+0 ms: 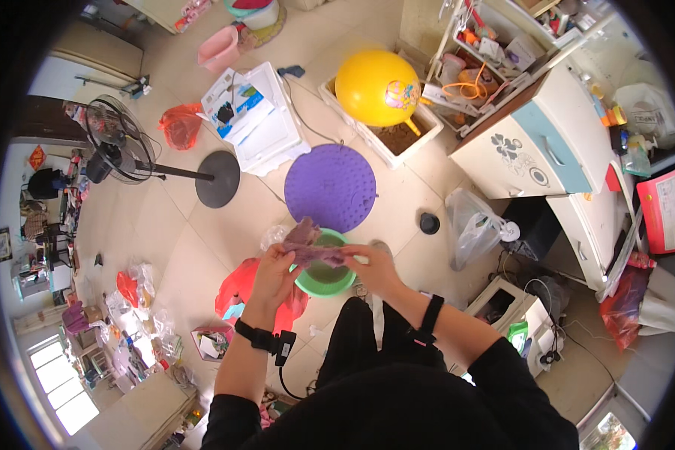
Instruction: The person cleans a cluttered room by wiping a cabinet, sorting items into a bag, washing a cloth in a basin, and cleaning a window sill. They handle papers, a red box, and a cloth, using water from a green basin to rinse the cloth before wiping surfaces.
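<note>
A wet-looking mauve cloth (315,254) stretches between my two hands, above a green plastic basin (329,284) on the tiled floor. My left hand (278,273) grips the cloth's left part, where a bunched end sticks up beyond the fingers. At the right end, my right hand (371,267) pinches the cloth between thumb and fingers. The basin seems to hold some liquid, partly hidden by the cloth. Just beyond the basin lies a round purple mat (331,185) with a studded surface. Both wrists wear black bands.
Left of the basin lies a red plastic bag (236,292). A pedestal fan's round base (217,179) and a white storage box (270,124) stand farther off. A yellow ball (374,84) rests on a soil-filled planter (396,149). A clear bag (469,225) sits by the cabinet.
</note>
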Tool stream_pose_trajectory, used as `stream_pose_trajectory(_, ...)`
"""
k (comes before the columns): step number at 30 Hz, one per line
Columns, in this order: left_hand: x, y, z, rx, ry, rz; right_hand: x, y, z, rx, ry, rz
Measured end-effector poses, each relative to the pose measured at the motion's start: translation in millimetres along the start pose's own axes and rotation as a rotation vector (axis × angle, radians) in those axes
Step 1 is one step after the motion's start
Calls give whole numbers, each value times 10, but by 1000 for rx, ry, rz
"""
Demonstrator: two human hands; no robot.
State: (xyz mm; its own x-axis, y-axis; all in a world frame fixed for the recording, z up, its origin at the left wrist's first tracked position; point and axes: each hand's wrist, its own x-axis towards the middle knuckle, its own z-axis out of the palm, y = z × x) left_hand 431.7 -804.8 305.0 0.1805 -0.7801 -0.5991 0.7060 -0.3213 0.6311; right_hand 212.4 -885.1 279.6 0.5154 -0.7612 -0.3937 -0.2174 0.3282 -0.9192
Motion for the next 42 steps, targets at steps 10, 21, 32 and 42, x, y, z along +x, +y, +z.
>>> stream_pose_trajectory(10,-57,189,1306,83,-568,-23,-1018,-690,-814,-181,471,-148)
stream_pose_trajectory(21,-307,-515,2808,135,-751,-244,-2065,-852,-1165,-450,1024,-335)
stream_pose_trajectory(32,-288,-1333,3633,388,-609,-92,-2163,-617,-1856,47,675,-459)
stream_pose_trajectory(42,-254,-1259,3867,535,-888,-183,-1968,-639,-2160,-52,860,-289)
